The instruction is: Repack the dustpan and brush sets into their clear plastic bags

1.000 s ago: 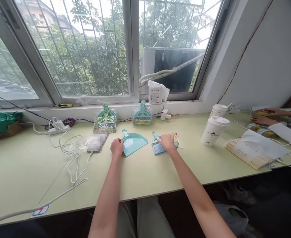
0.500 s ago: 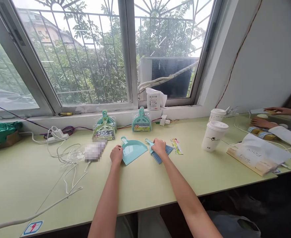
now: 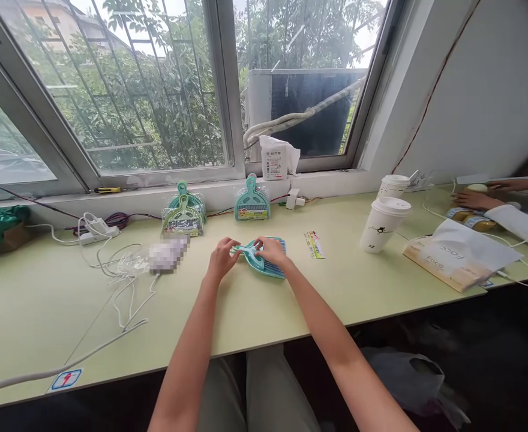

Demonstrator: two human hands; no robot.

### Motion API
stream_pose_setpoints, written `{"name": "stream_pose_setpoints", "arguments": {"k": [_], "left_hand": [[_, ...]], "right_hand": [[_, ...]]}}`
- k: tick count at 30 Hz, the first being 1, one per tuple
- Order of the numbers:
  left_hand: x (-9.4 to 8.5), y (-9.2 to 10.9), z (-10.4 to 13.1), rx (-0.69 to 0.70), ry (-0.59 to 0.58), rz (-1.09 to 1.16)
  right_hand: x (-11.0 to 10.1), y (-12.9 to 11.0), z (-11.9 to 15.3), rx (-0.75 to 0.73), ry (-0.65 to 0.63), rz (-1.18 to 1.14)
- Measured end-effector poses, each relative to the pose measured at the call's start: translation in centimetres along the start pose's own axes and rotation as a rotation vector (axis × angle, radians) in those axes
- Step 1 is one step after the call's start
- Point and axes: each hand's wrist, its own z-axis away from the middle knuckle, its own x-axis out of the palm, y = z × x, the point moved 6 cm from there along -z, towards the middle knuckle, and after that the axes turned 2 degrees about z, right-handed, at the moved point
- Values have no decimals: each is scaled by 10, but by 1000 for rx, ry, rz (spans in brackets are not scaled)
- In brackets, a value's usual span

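A teal dustpan [image 3: 266,271] lies on the pale green table, its handle toward the left. On top of it rests a small brush [image 3: 273,255] with blue bristles, handle also leftward. My left hand [image 3: 222,258] pinches the overlapping handle ends. With fingers closed on the brush's body, my right hand [image 3: 270,249] presses it against the pan. A colourful label card [image 3: 314,245] lies to the right of the brush. Behind, packaged dustpan sets stand against the wall, a green stack [image 3: 183,216] on the left and a teal stack [image 3: 252,201] near the middle.
White cables and a power strip [image 3: 99,234] spread over the left side. Two white cups, the nearer one [image 3: 385,225] lidded, and a tissue pack [image 3: 457,255] stand at the right. Another person's hands [image 3: 475,200] are at far right. The table's front edge [image 3: 237,353] is near me.
The dustpan has turned, its handle now pointing left, and the brush now lies over it. My left hand has moved to the handles, and my right hand slightly left. The view has tilted down.
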Motion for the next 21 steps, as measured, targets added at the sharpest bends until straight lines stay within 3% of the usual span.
{"name": "stream_pose_setpoints", "arguments": {"k": [2, 7, 11, 14, 21], "left_hand": [[-5, -1, 1, 65, 85, -102], [14, 0, 5, 195, -22, -247], [15, 9, 7, 270, 84, -343], [22, 12, 7, 347, -11, -334], [31, 2, -3, 216, -114, -290]], "right_hand": [[-1, 2, 1, -14, 8, -9], [1, 1, -2, -68, 59, -47], [8, -4, -6, -116, 73, -90], [10, -8, -8, -128, 78, -84], [16, -10, -13, -120, 19, -31]]}}
